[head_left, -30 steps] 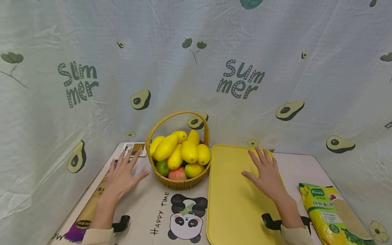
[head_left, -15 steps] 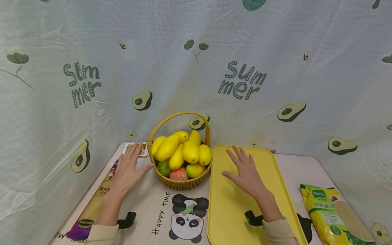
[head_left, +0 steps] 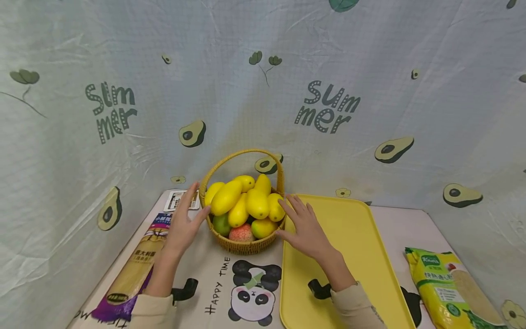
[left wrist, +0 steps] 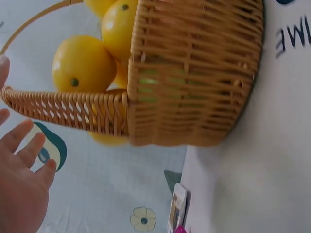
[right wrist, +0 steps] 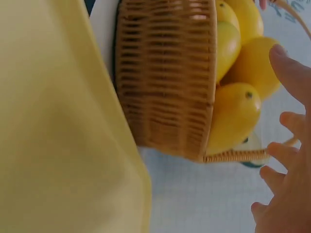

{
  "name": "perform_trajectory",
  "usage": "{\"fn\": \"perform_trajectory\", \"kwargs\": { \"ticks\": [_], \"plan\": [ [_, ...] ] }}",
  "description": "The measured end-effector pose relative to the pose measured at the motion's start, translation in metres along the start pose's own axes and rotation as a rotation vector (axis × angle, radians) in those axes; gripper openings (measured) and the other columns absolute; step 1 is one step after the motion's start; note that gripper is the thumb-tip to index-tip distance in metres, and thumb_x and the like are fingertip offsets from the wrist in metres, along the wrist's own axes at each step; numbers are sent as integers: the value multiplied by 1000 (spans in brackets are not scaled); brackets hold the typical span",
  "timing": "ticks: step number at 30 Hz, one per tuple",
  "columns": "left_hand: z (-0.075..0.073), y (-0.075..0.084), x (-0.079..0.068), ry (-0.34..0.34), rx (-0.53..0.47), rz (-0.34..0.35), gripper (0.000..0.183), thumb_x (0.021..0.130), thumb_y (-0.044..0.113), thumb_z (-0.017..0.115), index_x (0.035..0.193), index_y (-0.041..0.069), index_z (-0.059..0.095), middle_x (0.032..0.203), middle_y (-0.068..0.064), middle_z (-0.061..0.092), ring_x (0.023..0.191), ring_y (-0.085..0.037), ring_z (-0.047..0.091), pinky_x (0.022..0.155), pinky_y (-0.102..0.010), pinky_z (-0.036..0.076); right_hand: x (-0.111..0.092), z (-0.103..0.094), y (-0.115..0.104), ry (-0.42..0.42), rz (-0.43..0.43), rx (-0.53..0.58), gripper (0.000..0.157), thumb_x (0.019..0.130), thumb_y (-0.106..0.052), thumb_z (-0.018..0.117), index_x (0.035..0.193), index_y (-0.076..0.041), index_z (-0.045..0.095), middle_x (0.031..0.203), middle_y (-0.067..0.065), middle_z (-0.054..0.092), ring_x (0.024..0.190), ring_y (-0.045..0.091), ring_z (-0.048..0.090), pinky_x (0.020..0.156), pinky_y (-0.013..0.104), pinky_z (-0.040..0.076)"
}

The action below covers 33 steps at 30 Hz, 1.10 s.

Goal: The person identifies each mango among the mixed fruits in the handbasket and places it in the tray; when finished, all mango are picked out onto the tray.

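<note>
Noodle packet [head_left: 133, 265]: lies slantwise along the left edge of the tabletop [head_left: 207, 256]; more of its upper end shows than a second ago.
White-edged pack [head_left: 174, 200]: near the tabletop's far left corner, flat, partly hidden.
Left hand [head_left: 183, 230]: has moved inward to the left side of the basket [head_left: 246, 248], beside the foot of its handle; the grip is spread, nothing pinched. Whether it touches the wicker, I cannot tell.
Basket: stands upright by the tabletop's far edge, a little left of its middle, and has not shifted.
Fruit [head_left: 226, 197]: yellow pieces heaped on top, a green and a reddish one lower down; the heap is unchanged.
Right hand [head_left: 306, 230]: has come left over the yellow tray [head_left: 345, 246] to the basket's right side; its grip is also spread, contact unclear. With both sides flanked, the work seems centred on the basket, and a hold looks not yet made.
Yellow tray: lies just right of the basket, stretching from the far edge towards the near one.
Knorr packet [head_left: 441, 283]: by the tabletop's right edge, unmoved.
</note>
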<state>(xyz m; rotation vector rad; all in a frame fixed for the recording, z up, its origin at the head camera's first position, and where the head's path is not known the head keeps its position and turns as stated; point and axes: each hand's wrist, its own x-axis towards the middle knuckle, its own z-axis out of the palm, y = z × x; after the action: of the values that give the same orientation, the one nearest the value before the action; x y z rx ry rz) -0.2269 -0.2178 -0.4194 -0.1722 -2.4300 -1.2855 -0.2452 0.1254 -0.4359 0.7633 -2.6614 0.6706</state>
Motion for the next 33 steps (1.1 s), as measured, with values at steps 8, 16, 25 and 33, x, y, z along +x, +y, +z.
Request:
{"fn": "perform_trajectory", "kwargs": {
  "ticks": [8,16,25,33],
  "plan": [
    [14,7,5,102,-174,56,60,101,35,57,156,29,33,158,-2,39,144,-26,40,121,-48,32,16,14,-21,31,-59,8,86,85,-51,73,156,-23,32,164,5,27,151,29,27,121,64,23],
    [12,35,1,140,-258,8,52,105,20,50,154,19,37,148,-9,51,137,-22,48,112,-22,43,30,26,-34,64,-75,23,85,87,-52,71,156,-24,32,163,4,30,146,30,36,122,54,29],
    [17,27,3,179,-282,7,50,104,14,48,152,25,41,137,-16,58,124,-21,56,98,-6,45,44,36,-43,135,-105,0,79,86,-46,74,153,-23,39,158,9,38,139,33,44,116,54,39],
    [25,10,7,209,-265,41,48,103,22,52,150,31,44,136,-6,61,121,-16,58,97,-7,47,48,40,-46,205,-89,-42,71,84,-31,79,147,-20,47,152,9,46,129,32,53,108,48,48]
  ]
}}
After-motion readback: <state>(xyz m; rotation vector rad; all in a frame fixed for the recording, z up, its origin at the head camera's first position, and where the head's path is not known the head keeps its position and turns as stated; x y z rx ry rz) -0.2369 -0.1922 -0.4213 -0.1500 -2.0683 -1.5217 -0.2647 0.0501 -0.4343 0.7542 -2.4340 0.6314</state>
